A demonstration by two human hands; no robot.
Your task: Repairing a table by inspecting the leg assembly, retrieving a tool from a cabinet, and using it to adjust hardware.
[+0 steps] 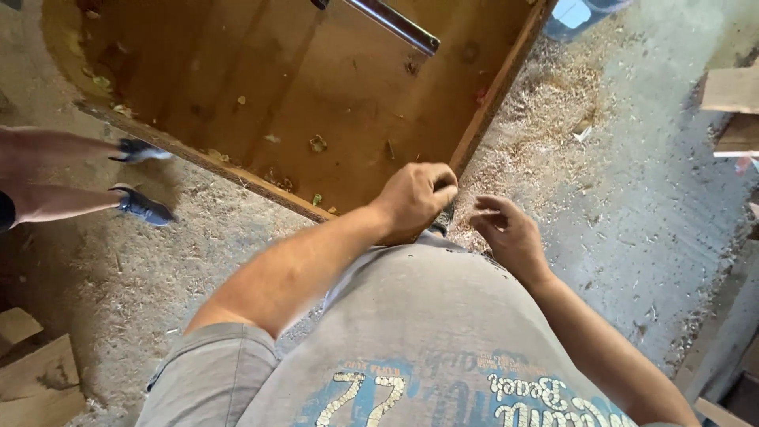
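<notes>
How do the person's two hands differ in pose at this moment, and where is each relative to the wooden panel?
The left hand is curled into a loose fist at the near corner of the wooden panel; the right hand is open with fingers loosely bent, beside the panel over the sawdust-covered floor. The left hand shows its back, the right is turned more sideways. Whether the left hand grips anything is hidden. Both are bare and held close together.

Counts, head view:
1 wooden panel [316,87], 1 metal bar [395,24] on it. 2 hands of the wearer: left hand [415,198], right hand [510,237]. 2 dark shoes [142,205] on a second person at left. Wood offcuts: 2 at bottom left [35,379], 2 at right edge [731,111].
</notes>
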